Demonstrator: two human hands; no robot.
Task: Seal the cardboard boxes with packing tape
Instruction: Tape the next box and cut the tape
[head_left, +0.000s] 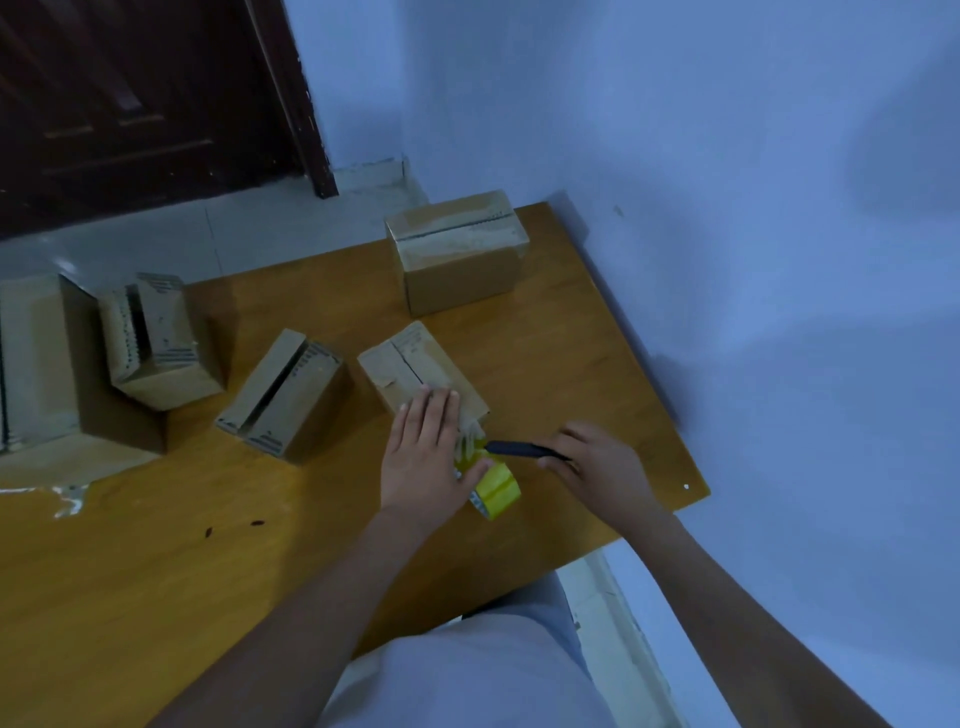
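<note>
Wooden table (571, 332) bears five boxes (423, 376); left hand (426, 452) flat, right hand (597, 462) grips seemingly a cutter (519, 449).

Both forearms (291, 587) are bare, no sleeves reaching the wrists. A pale, whitish garment (467, 675) covers the torso just below the worktop (156, 571) edge.

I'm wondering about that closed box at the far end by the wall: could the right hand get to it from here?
Probably yes. The wooden table between the right hand and the far box is bare, but that hand grips a dark tool, so it would have to put that down before taking hold.
</note>
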